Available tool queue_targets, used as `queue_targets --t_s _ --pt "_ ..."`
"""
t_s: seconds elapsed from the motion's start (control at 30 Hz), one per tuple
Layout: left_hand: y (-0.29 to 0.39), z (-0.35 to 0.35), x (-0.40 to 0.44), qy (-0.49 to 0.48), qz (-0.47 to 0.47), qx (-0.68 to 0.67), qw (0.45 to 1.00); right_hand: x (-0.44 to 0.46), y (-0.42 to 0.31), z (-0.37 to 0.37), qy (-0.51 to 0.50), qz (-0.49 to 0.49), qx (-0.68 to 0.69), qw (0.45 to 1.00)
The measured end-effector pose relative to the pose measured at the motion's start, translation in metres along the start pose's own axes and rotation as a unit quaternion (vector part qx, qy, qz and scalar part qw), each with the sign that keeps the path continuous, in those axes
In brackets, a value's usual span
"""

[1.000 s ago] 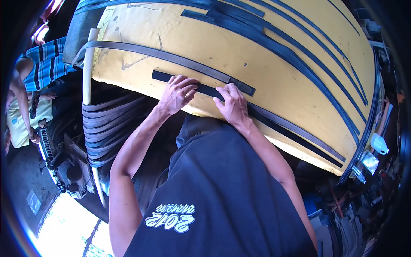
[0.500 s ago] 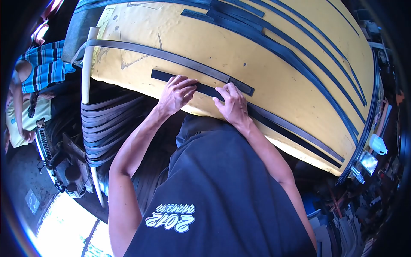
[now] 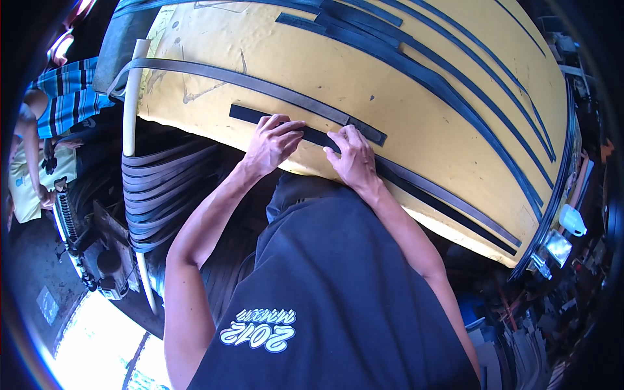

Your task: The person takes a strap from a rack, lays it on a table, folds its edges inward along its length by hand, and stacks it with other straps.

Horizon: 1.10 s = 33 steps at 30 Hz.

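Note:
A long black strip [image 3: 246,114] of flat, flexible material lies along the near edge of the yellow work surface [image 3: 429,130]. My left hand [image 3: 275,145] is closed over it left of centre, fingers bent and fingertips together. Slightly to the right, my right hand [image 3: 353,157] has its fingers curled down on the same strip, the thumb towards the left hand. Just beyond my hands runs a grey strip [image 3: 240,79], its dark end piece [image 3: 368,132] near my right fingertips. What lies under my fingers is hidden.
More dark strips [image 3: 422,77] lie across the far part of the surface. Several bundled strips [image 3: 162,201] hang beside a pale upright pole [image 3: 132,97] at left. Another person's arm [image 3: 29,149] shows at far left. A white container [image 3: 572,220] is off the right edge.
My left hand has shifted slightly to the right along the black strip. My right hand stays almost where it was. At far left, the other person's hand has moved a little.

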State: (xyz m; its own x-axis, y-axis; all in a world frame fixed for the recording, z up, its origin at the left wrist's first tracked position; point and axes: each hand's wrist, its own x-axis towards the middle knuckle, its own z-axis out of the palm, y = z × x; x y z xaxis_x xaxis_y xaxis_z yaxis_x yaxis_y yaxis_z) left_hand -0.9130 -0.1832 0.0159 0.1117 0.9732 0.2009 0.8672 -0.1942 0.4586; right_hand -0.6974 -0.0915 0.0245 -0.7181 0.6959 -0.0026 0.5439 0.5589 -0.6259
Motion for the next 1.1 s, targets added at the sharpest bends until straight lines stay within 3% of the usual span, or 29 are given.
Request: queue_targets --t_s 0.5,0.77,1.1 --pt "0.014 0.01 0.001 0.005 0.02 -0.005 1.0 -0.002 0.0 -0.006 -0.002 -0.006 0.006 1.0" --pt "0.014 0.017 -0.002 0.028 0.012 0.005 1.0 -0.035 0.029 -0.042 -0.002 0.042 0.017 0.999" --pt "0.034 0.018 0.01 0.02 -0.028 0.015 0.999 -0.04 0.043 -0.047 -0.01 -0.001 0.036 0.999"
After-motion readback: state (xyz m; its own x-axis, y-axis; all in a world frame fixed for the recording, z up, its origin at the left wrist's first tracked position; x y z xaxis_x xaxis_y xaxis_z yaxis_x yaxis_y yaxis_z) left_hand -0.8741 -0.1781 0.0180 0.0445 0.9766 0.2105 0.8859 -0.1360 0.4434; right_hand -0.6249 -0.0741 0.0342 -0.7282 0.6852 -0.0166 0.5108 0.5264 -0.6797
